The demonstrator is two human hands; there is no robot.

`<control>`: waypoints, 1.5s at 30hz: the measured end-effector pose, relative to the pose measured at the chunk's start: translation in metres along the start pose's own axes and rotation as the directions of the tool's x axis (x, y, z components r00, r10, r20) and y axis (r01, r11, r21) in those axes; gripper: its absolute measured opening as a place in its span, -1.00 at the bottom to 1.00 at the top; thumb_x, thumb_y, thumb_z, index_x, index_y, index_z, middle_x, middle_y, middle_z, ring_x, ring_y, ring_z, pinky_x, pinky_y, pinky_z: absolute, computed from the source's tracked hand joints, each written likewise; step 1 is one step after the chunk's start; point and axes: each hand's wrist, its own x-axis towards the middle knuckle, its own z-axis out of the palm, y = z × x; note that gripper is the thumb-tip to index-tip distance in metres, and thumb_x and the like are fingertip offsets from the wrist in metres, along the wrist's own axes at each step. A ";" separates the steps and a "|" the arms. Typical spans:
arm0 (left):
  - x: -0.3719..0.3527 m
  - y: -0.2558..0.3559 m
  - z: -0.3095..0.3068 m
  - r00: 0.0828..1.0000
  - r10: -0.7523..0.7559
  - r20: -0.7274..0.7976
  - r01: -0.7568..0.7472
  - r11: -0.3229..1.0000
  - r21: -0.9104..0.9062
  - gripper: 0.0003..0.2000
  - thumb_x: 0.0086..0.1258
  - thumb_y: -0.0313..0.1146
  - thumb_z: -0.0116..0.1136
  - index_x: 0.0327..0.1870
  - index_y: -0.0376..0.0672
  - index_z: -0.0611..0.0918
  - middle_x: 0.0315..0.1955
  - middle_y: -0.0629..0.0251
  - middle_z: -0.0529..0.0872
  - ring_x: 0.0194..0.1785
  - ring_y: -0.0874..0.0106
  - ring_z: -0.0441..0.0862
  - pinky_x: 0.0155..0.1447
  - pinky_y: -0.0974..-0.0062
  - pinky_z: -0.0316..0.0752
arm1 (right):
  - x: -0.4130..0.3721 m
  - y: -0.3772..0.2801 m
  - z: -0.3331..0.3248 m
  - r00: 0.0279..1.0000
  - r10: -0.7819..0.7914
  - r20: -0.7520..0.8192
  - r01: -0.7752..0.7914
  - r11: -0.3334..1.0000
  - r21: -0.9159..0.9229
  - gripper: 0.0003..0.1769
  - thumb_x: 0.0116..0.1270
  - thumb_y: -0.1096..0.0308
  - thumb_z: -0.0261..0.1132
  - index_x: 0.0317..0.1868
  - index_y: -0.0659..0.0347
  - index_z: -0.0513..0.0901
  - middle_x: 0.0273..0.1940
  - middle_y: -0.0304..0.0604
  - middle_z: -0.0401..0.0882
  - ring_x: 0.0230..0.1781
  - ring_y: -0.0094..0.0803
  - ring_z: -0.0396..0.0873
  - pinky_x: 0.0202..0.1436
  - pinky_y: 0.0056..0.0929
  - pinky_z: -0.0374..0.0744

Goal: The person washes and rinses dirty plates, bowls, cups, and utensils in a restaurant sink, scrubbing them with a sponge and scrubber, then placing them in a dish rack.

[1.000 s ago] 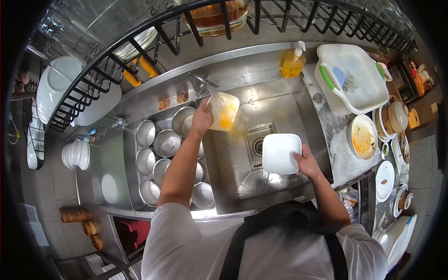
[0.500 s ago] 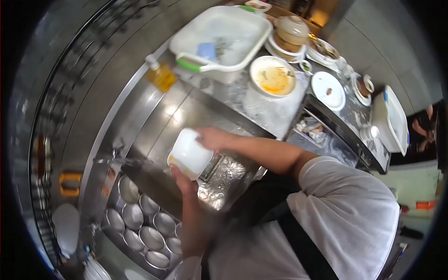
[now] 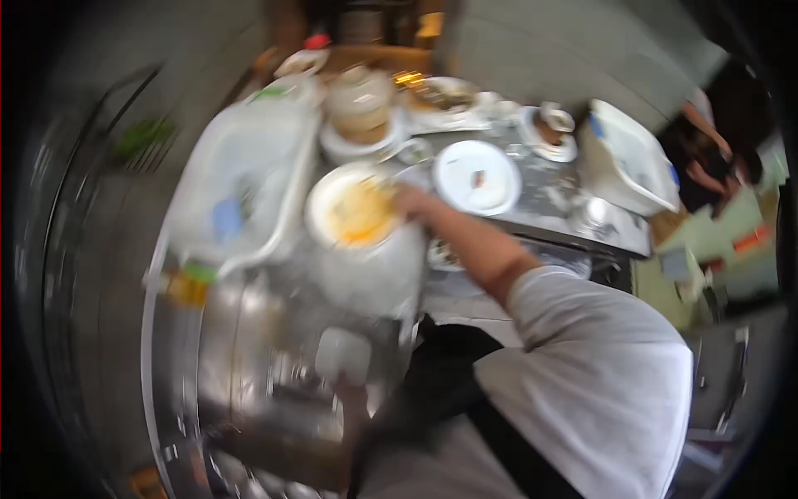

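Note:
My left hand [image 3: 351,392] is low in the view, with its blurred fingers at the near edge of a small white squarish bowl [image 3: 342,351] held over the steel sink [image 3: 241,333]. Stretched out over the counter, my right hand [image 3: 410,202] is at the right rim of a round white plate [image 3: 322,208] with orange sauce and food scraps. Motion smears its fingers, so whether they grip the rim cannot be made out.
A white tub [image 3: 287,220] holding a blue sponge [image 3: 226,219] stands left of the plate. Behind are a lidded pot [image 3: 359,96] and a white lid-like plate [image 3: 478,179]. Another white tub [image 3: 623,158] stands right. A person [image 3: 706,137] is at far right.
The view has swung toward the counter. My right hand has left the white bowl and reached out to the sauce-stained plate. My left hand keeps the bowl over the sink.

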 end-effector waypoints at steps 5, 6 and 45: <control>0.035 -0.038 0.082 0.527 -0.406 0.747 0.810 0.507 -0.296 -0.50 0.53 0.06 -0.06 -0.09 -0.29 0.68 -0.19 -0.07 0.71 -0.10 0.20 0.67 -0.08 0.27 0.57 | -0.020 -0.096 -0.076 0.902 0.406 0.144 -0.338 0.458 0.822 -0.46 -0.07 0.28 0.43 0.01 0.16 0.61 -0.10 -0.02 0.67 -0.16 -0.11 0.67 -0.02 -0.04 0.51; 0.039 -0.036 0.065 0.356 -0.481 0.801 0.933 0.141 -0.330 -0.53 0.50 0.05 -0.02 -0.03 -0.26 0.62 -0.13 -0.06 0.67 -0.05 0.18 0.64 -0.03 0.24 0.55 | -0.031 -0.125 -0.092 0.904 0.392 0.172 -0.305 0.309 0.901 -0.47 -0.02 0.30 0.38 0.05 0.19 0.58 -0.07 0.01 0.65 -0.19 -0.10 0.68 -0.12 -0.06 0.55; 0.361 0.229 -0.072 0.887 -0.017 0.461 0.431 0.388 -0.815 -0.68 0.48 -0.42 0.13 0.21 -0.24 0.52 -0.16 0.36 0.63 -0.11 0.54 0.55 0.01 0.53 0.49 | -0.155 0.015 -0.088 0.767 0.628 -0.127 -0.501 0.711 0.493 -0.67 0.14 0.33 0.23 -0.09 0.29 0.54 -0.03 0.25 0.56 -0.06 0.16 0.58 0.09 -0.05 0.55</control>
